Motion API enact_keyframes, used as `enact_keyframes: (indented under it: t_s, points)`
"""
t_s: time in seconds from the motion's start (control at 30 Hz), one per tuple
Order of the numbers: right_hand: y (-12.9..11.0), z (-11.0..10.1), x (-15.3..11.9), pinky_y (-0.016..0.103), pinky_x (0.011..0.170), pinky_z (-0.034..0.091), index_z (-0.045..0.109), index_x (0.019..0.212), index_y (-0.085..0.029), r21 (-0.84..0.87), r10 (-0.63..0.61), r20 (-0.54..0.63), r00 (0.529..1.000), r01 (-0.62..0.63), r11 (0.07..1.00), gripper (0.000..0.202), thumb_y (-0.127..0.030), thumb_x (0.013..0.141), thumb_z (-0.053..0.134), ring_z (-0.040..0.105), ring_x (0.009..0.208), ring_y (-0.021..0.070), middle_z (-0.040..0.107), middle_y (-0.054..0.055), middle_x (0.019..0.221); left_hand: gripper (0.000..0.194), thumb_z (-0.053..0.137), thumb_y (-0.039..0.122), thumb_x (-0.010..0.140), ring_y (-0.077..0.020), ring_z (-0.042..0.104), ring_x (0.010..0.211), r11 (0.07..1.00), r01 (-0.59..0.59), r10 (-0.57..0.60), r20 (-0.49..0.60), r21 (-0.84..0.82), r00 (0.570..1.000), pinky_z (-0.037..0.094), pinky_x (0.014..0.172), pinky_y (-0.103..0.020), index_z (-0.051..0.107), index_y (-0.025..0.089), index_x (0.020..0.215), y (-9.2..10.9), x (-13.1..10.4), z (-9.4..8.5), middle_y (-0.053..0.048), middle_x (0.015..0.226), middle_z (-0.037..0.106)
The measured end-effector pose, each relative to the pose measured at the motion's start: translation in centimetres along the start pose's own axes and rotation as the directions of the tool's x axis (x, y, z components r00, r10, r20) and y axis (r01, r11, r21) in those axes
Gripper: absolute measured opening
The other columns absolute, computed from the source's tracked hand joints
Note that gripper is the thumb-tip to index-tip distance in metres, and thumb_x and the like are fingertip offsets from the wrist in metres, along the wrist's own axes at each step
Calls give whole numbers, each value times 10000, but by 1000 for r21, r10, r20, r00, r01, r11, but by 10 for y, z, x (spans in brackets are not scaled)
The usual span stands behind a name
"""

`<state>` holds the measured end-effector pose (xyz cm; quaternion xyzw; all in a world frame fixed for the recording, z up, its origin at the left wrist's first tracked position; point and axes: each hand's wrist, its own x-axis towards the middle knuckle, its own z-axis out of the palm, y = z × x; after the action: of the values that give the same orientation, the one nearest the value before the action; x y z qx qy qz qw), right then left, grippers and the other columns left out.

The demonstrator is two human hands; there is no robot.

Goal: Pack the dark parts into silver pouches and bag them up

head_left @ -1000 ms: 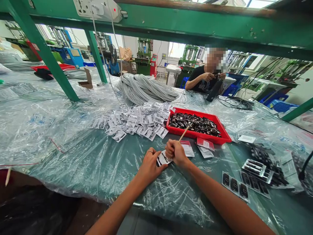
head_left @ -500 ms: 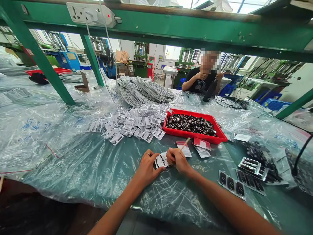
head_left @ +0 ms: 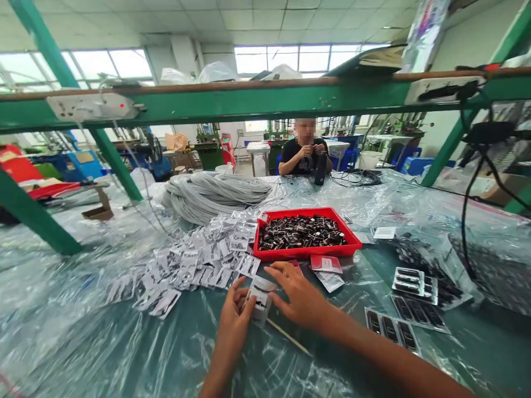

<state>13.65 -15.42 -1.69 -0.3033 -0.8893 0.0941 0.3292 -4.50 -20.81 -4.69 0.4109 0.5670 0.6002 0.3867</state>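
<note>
Flat red packet [head_left: 326, 264]: print illegible. Left hand [head_left: 233, 318] pinches white-and-black plastic sachet [head_left: 260, 300]; right hand [head_left: 302, 296] spread beside it, contact unclear.

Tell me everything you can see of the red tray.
The tray is bright red, shallow and roughly rectangular, with low walls, and looks like plastic. It sits flat on the plastic-covered table, filled with many small dark pieces. Silvery packets crowd its left side; a red-topped packet lies by its front wall, contact unclear. The right hand is in front of it, apart.

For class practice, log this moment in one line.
left hand: holding packet | right hand: beside packet, contact unclear | stick: on table
</note>
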Motion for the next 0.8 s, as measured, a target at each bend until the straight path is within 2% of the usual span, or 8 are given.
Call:
enact_keyframes:
  t_s: [0.1, 0.2, 0.33, 0.47, 0.53, 0.6, 0.7, 0.8]
  points:
    - [9, 6, 46, 428, 1030, 484, 579, 1275, -114, -105, -110, -75, 991, 101, 989, 351, -147, 937, 492, 529, 1192, 281, 578, 172, 1265, 521, 731, 474, 675, -229, 665, 1026, 995, -34, 34, -10, -93, 999, 530, 839, -326, 596, 183, 1085, 18, 35, 29, -81, 1081, 702]
    - [30, 7, 82, 388, 1039, 481, 613, 1232, -63, -184, -118, -132, 984, 92, 979, 324, -98, 943, 472, 540, 1170, 269, 599, 185, 1242, 515, 765, 481, 633, -202, 683, 886, 967, -15, 8, -27, -254, 1000, 533, 734, -294, 630, 157, 1011, 34, 78, 57, -66, 982, 712]
    - [55, 10, 104, 453, 1053, 458, 612, 1260, -63, -226, 15, -270, 963, -78, 971, 354, -95, 922, 514, 531, 1195, 303, 598, 213, 1262, 560, 866, 418, 466, -129, 639, 681, 920, -31, -4, -87, -390, 996, 481, 597, -220, 663, 143, 909, 43, 126, 89, -9, 791, 697]
    - [79, 8, 108, 410, 994, 496, 644, 1221, -102, 40, 196, -420, 886, -198, 979, 318, -143, 934, 515, 611, 1107, 260, 660, 172, 1188, 547, 885, 427, 427, -113, 612, 620, 920, -72, 61, -42, -384, 997, 467, 584, -213, 691, 137, 848, 45, 149, 115, -6, 736, 694]
    - [94, 2, 109, 355, 921, 527, 699, 1108, -128, 228, 297, -437, 849, -215, 950, 234, -192, 922, 572, 670, 987, 227, 716, 125, 1067, 548, 869, 457, 471, -106, 587, 557, 935, -62, 82, 44, -350, 996, 452, 543, -217, 696, 141, 884, 45, 155, 121, -6, 734, 695]
    - [108, -8, 108, 315, 825, 546, 739, 967, -155, 363, 382, -379, 843, -244, 899, 146, -220, 889, 634, 702, 853, 207, 749, 78, 927, 545, 850, 477, 515, -106, 574, 525, 960, -40, 83, 144, -279, 986, 443, 514, -223, 694, 146, 918, 44, 159, 122, -16, 763, 703]
    - [127, -20, 106, 303, 762, 548, 756, 861, -185, 419, 436, -253, 863, -309, 854, 115, -190, 854, 641, 713, 775, 205, 762, 45, 840, 527, 834, 479, 538, -139, 622, 620, 988, -54, 92, 269, -147, 959, 482, 571, -244, 698, 146, 924, 45, 165, 115, -48, 858, 719]
    - [140, -22, 103, 320, 778, 557, 750, 836, -179, 430, 451, -204, 869, -335, 839, 126, -181, 832, 624, 718, 788, 216, 764, 53, 849, 533, 812, 464, 549, -170, 646, 729, 996, -72, 88, 337, -61, 937, 504, 645, -267, 700, 151, 966, 46, 169, 108, -60, 902, 718]
